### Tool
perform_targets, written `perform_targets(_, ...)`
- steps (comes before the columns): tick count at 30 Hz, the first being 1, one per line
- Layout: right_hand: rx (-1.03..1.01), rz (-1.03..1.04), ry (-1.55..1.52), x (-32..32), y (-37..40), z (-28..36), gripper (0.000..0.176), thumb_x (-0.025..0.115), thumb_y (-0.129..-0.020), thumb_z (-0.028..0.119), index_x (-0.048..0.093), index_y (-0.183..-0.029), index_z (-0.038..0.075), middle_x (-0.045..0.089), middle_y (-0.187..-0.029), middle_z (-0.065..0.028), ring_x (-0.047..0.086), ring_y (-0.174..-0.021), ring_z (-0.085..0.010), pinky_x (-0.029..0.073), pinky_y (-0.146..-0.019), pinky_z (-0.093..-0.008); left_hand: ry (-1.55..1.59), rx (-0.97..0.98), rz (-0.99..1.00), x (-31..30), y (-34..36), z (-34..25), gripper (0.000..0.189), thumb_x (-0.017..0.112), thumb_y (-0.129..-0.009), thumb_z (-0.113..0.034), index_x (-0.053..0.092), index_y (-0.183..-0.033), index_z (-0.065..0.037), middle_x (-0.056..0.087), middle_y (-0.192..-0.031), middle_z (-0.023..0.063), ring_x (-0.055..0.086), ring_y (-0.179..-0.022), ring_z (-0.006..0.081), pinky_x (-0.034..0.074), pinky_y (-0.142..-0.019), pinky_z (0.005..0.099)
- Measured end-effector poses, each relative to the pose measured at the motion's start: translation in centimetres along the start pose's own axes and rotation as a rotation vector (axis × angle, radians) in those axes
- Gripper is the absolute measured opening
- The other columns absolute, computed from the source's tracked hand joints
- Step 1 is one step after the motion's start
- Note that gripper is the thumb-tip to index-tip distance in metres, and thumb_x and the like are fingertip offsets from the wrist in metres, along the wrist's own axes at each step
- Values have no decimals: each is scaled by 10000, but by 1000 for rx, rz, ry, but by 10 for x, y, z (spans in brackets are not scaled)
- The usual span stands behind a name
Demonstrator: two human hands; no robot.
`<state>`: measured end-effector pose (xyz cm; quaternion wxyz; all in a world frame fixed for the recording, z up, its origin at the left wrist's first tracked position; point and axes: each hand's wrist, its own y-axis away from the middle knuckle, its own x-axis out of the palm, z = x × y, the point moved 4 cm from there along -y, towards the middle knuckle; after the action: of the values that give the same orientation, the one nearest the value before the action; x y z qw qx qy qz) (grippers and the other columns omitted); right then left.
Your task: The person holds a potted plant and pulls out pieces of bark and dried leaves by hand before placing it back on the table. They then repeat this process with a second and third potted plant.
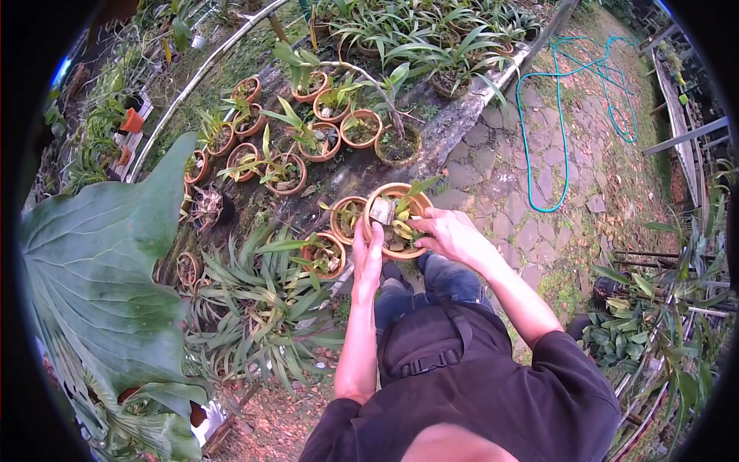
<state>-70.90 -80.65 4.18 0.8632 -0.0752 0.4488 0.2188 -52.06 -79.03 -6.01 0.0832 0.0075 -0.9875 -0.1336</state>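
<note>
A round terracotta flower pot point(394, 189) is tilted toward me in front of my legs. Inside it are a pale chunk point(382, 210) and a small plant with yellow-green leaves point(402, 225). My left hand point(369, 258) grips the pot's near left side, thumb up along the rim. From the right, my right hand point(454, 235) reaches over the rim, its bent fingers closed beside the yellowish leaves; what lies between the fingertips is hidden. Just left of the held pot stands another terracotta pot point(336, 223), partly covered by it.
Several potted plants point(286, 175) stand on a dark slab ahead. A low pot point(331, 271) and strappy foliage point(269, 308) are to my left, beneath a huge leaf point(100, 246). A teal hose point(566, 154) loops over stone paving at right.
</note>
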Motion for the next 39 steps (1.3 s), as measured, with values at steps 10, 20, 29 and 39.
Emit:
perform_targets(10, -199, -190, -88, -12, 35, -32, 145, 737, -763, 106, 711, -896, 53, 588, -865, -92, 642, -804, -306, 520, -698, -428, 96, -100, 72, 51, 15, -23, 666, 526, -999, -526, 415, -1420, -22, 543, -1294, 116, 554, -1138, 183, 507, -898, 315)
perform_targets(20, -237, -224, -361, -60, 65, -87, 124, 714, -797, 46, 643, -889, 2, 583, -889, -93, 637, -811, -279, 511, -714, -391, 77, -72, 26, 126, 6, -20, 660, 521, -998, -536, 428, -1403, -23, 572, -1245, 99, 582, -1107, 163, 536, -834, 297)
perform_targets(29, 260, -467, -110, -152, 152, -190, 114, 673, -877, 58, 665, -968, -11, 645, -899, -92, 628, -736, -212, 486, -660, -333, 266, -186, -17, 177, 5, -19, 694, 410, -1024, -558, 316, -1488, -52, 498, -1380, 130, 640, -1108, 197, 609, -774, 321)
perform_targets(39, 13, -435, -316, -152, 138, -153, 255, 713, -828, 93, 682, -1072, 27, 611, -960, -106, 612, -933, -284, 490, -809, -384, 247, -88, 3, 205, 9, -7, 667, 391, -1048, -511, 327, -1495, -21, 456, -1440, 113, 488, -1302, 196, 455, -1038, 371)
